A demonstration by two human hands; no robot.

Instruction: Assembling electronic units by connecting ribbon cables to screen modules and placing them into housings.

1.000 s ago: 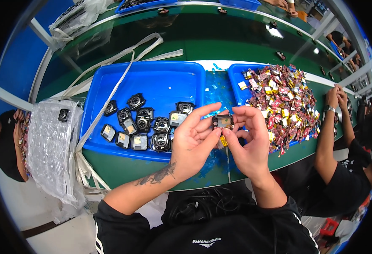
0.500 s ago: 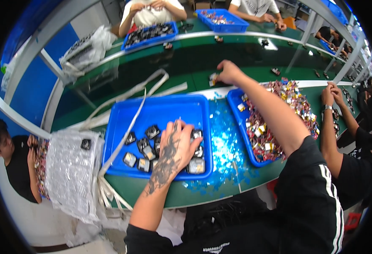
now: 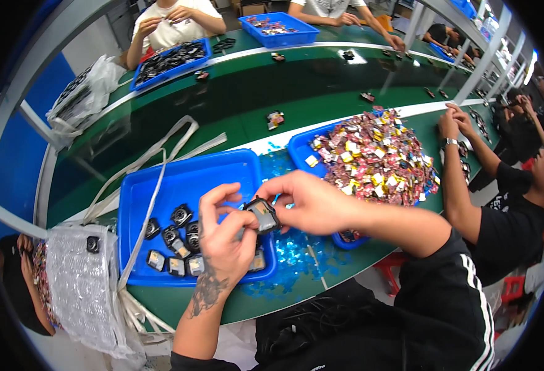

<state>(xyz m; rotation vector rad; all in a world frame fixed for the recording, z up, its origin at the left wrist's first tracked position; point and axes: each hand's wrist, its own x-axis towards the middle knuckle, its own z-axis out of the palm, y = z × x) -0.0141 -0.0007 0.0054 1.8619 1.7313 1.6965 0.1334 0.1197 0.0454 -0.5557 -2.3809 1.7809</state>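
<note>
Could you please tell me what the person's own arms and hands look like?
The left hand and right hand are bare, without gloves. A dark, patterned tattoo marks the left wrist and forearm. The black right sleeve carries white stripes; of the black left sleeve, only a little shows.

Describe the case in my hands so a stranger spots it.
Find the near blue tray of black cases. By its right edge, the left hand and right hand hold a black-rimmed case with a grey face. Unlike its neighbours lying in the tray, it is held up.
</note>
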